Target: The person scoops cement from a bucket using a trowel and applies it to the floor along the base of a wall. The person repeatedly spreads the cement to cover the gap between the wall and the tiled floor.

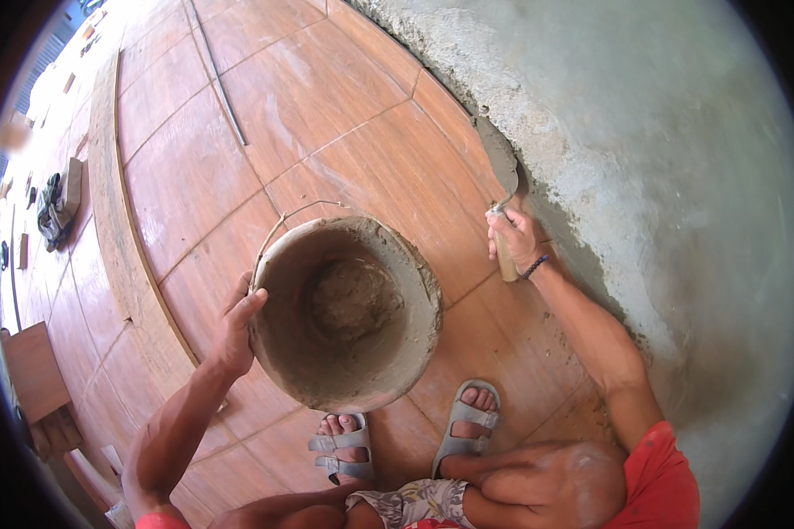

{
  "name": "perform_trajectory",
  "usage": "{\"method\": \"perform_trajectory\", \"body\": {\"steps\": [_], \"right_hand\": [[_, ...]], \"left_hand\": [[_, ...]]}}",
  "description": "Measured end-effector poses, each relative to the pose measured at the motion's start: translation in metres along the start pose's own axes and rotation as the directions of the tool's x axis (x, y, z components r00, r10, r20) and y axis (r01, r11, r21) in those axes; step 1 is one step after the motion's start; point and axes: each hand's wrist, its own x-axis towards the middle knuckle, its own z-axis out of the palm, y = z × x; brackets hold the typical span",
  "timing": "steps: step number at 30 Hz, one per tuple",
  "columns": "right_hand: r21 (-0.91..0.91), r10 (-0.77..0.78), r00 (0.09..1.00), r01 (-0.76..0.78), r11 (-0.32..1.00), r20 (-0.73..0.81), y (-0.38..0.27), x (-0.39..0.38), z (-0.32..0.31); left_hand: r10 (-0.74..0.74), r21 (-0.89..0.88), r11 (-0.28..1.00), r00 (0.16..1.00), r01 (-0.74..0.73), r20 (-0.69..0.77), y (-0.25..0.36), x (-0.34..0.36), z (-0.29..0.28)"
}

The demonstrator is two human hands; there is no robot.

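Observation:
My left hand (238, 319) grips the left rim of a round bucket (278, 353), its thumb over the edge. The bucket is coated in grey cement and its mouth faces me. Wet mortar (353, 300) lies at its bottom, and a thin wire handle (313, 205) rests against the far rim. On the right, my right hand (515, 240) is closed round the wooden handle of a trowel (500, 159). The trowel's blade lies along the joint between the tile skirting (454, 123) and the rough wall base, with grey mortar beside it.
Wood-look tiles (353, 79) cover the floor, and a grey plastered wall (670, 132) rises on the right. A long wooden plank (119, 229) and a thin metal rod (216, 75) lie to the left. Farther left are a dark bundle (53, 212) and a loose tile (35, 370). My sandalled feet are near the bucket.

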Motion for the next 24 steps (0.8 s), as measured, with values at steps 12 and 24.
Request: {"method": "perform_trajectory", "body": {"steps": [12, 24], "right_hand": [[-0.049, -0.013, 0.999, 0.011, 0.999, -0.046, -0.028, -0.049, -0.027], [-0.257, 0.012, 0.977, -0.068, 0.964, -0.213, -0.079, -0.129, -0.031]], "left_hand": [[-0.032, 0.004, 0.999, 0.999, 0.032, -0.004, 0.007, -0.001, 0.004], [-0.03, 0.072, 0.997, 1.0, 0.029, 0.006, 0.005, 0.001, -0.004]]}}
